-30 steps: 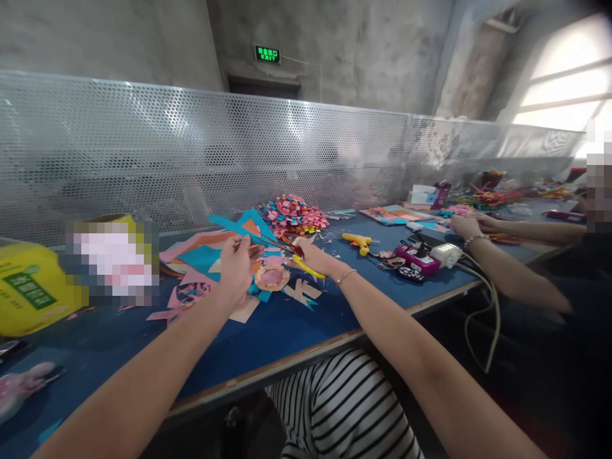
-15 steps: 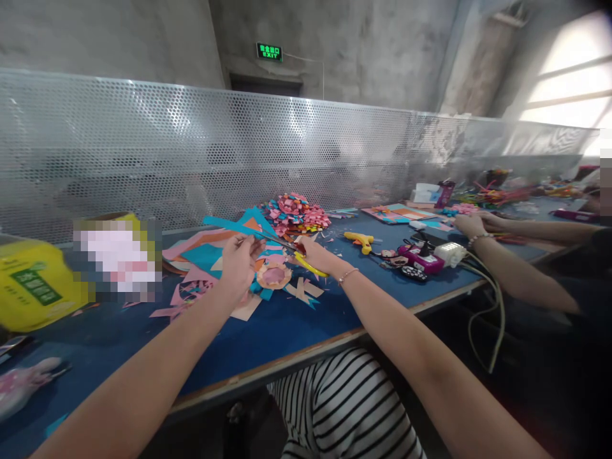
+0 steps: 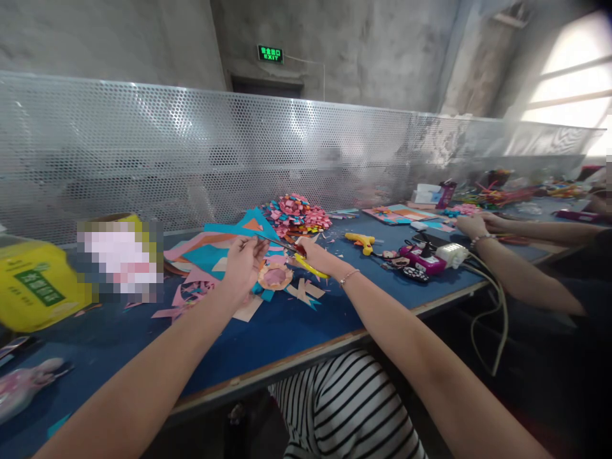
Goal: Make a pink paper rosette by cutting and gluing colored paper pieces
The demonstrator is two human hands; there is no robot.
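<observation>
My right hand [image 3: 315,255] is closed on yellow-handled scissors [image 3: 300,255] whose blades point left toward my left hand. My left hand [image 3: 243,262] is pinched shut on a small paper piece that I cannot make out, right at the blade tips. Just below both hands a round pink and orange paper flower [image 3: 274,276] lies on the blue table [image 3: 268,338]. Teal, pink and orange paper sheets [image 3: 205,252] and offcuts [image 3: 301,292] lie around the hands.
A heap of folded pink and teal paper [image 3: 295,215] sits behind the hands. A yellow glue gun [image 3: 359,241], a magenta device [image 3: 421,260] and a white plug with cable [image 3: 452,254] lie to the right. Another person's hands [image 3: 471,224] work there. A yellow bag [image 3: 36,287] stands left.
The view shifted slightly. My hands stay close together with the scissors at the paper; my left hand has dropped a little.
</observation>
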